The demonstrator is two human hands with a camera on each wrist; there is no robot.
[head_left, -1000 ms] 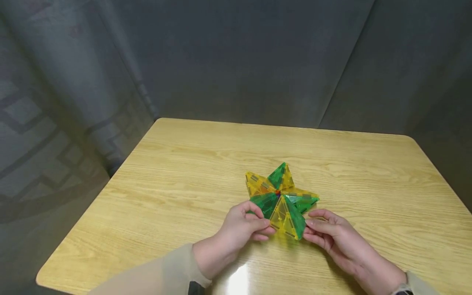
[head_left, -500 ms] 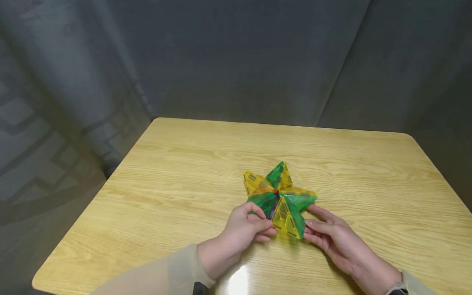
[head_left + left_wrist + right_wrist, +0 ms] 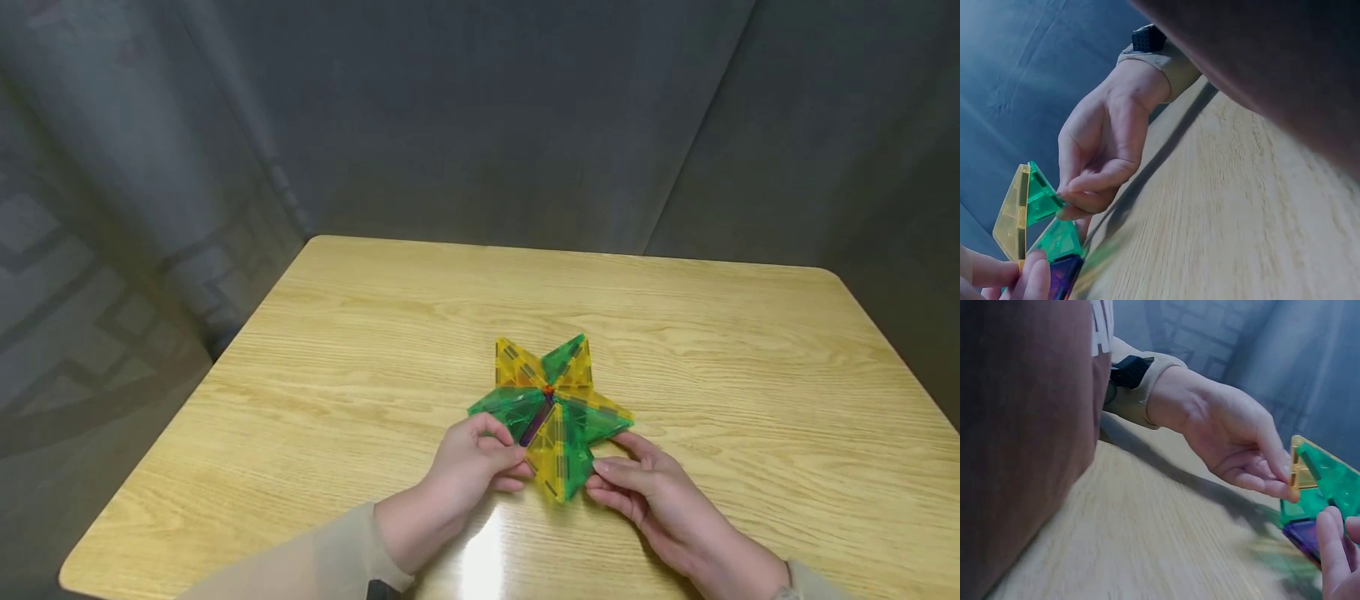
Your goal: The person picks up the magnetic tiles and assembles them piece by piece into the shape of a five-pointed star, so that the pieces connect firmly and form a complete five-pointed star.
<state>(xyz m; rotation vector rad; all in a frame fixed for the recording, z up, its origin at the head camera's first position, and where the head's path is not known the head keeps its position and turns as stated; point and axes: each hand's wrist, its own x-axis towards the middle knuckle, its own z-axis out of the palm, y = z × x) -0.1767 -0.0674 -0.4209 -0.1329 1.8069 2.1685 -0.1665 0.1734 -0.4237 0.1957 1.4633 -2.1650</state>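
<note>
A star built from translucent yellow and green magnetic tiles lies before me in the head view. On its near point, my left hand (image 3: 465,462) pinches the lower corner of a yellow triangular magnetic tile (image 3: 547,462) between thumb and fingers. My right hand (image 3: 660,504) pinches the outer corner of the adjoining green triangular magnetic tile (image 3: 576,462). These two tiles meet along a raised ridge. A purple tile (image 3: 536,423) shows beneath, beside the yellow one, and also in the right wrist view, as a purple tile (image 3: 1304,532). A small red-orange spot (image 3: 548,389) marks the centre.
The wooden table (image 3: 360,333) has rounded corners and extends on all sides of the star. A dark grey curtain (image 3: 480,125) hangs behind its far edge, with a patterned curtain (image 3: 90,250) on the left.
The star has shifted left and turned clockwise, its near point swinging left. Both hands moved left with it, keeping their pinch. More of the purple tile shows now.
</note>
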